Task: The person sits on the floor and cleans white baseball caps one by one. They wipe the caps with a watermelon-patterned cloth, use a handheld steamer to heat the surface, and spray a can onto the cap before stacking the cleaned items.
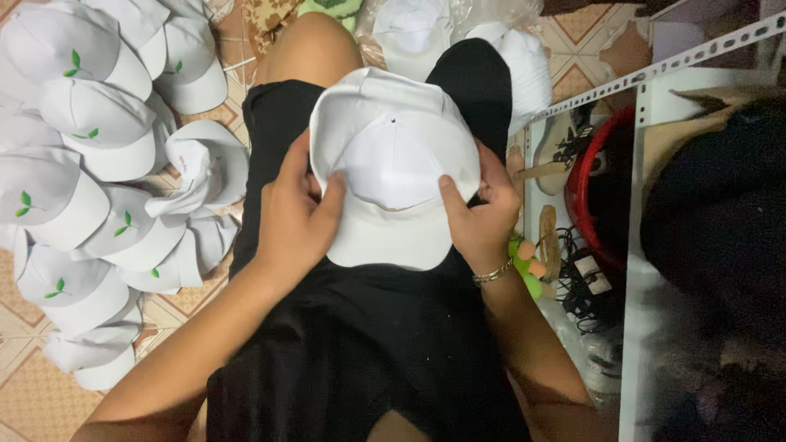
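Both hands grip one plain white cap [393,164] that rests on the person's lap, over the black garment [360,344]; the left hand [296,214] clasps the cap's left edge with its thumb pressed on the front panel, and the right hand [479,214], with a thin bracelet [492,274] at the wrist, clasps the right edge the same way, thumb on top, fingers tucked under. The cap's brim points toward the person's body and its crown away.

Left of the cap, on the tiled floor [33,393], lies a large heap of white caps with small green leaf marks [90,164]; judging by that pile, many caps look finished, while the one in hand shows no mark on the side in view; beyond the cap, past the knees, a few more white caps [458,33] wait, partly in clear wrapping.

Right of the cap stands a white metal rack [647,90] with a red basin [585,192] and tangled cables [585,290]; its contents are dim and blurred, and the dark bulk at the far right cannot be made out; the fingertips under the cap are hidden.
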